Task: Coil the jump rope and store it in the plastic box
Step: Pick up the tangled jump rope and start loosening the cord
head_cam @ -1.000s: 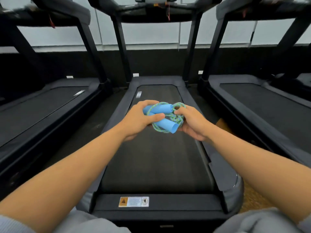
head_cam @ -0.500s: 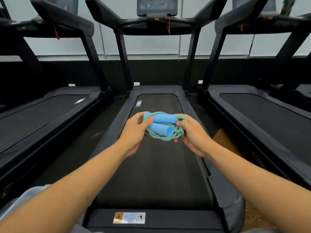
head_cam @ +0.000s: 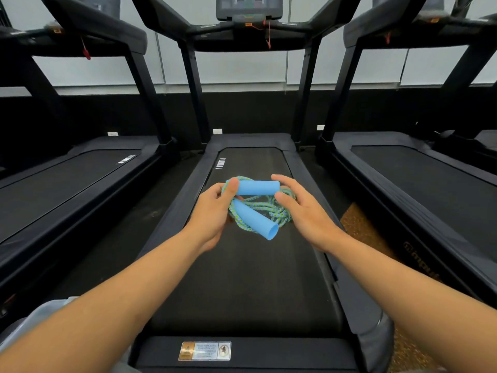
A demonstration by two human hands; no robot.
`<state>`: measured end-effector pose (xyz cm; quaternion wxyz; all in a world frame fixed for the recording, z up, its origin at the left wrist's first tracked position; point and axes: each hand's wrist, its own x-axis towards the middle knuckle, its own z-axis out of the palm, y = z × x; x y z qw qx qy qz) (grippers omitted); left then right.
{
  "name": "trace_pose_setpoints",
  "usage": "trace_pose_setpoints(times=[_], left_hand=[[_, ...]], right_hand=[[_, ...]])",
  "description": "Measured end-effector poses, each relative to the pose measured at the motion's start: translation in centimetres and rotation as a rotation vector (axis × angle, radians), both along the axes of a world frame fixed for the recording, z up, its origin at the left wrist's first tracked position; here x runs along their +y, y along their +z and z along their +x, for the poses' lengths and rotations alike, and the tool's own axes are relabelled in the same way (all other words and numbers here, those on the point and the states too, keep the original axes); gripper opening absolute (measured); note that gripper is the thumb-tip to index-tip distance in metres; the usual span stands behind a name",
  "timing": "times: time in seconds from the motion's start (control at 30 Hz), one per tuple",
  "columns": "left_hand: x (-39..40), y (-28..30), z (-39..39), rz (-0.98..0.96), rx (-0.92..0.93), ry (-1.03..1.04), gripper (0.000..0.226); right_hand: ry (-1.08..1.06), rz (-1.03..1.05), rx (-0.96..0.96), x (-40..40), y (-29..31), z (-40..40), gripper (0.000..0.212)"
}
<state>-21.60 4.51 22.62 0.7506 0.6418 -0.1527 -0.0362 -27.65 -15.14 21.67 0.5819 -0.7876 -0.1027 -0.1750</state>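
The jump rope is a bundle of green-and-blue cord with two light blue foam handles, held in the air above the middle treadmill's belt. My left hand grips the bundle's left side, thumb over the end of the upper handle. The lower handle slants down to the right. My right hand holds the right side, thumb and forefinger at the upper handle's right end, other fingers spread. A pale plastic box rim shows at the lower left, mostly hidden by my left arm.
The middle treadmill runs forward under my hands, its console at the top. Further treadmills lie left and right. A strip of brown speckled floor shows to the right of the middle treadmill.
The view has tilted up and the hands sit higher over the belt. The two handles have spread apart: one now lies level on top, the other slants down. My right fingers have loosened.
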Motion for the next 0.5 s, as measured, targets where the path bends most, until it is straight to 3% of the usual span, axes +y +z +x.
trace_pose_setpoints(times=[0.13, 0.2, 0.4, 0.5], left_hand=[[-0.1, -0.2, -0.2, -0.006, -0.010, 0.003, 0.046], [-0.1, -0.1, -0.2, -0.013, -0.006, 0.005, 0.042], [0.2, 0.1, -0.1, -0.061, 0.013, 0.037, 0.016], [0.3, 0.2, 0.0, -0.069, -0.015, 0.059, 0.016]], right_hand=[[-0.026, -0.138, -0.019, 0.5, -0.4, 0.0, 0.021], [-0.080, -0.105, -0.017, 0.6, -0.5, 0.4, 0.016], [-0.049, 0.345, 0.098, 0.1, -0.6, 1.1, 0.039], [-0.016, 0.495, 0.094, 0.1, -0.4, 1.3, 0.044]])
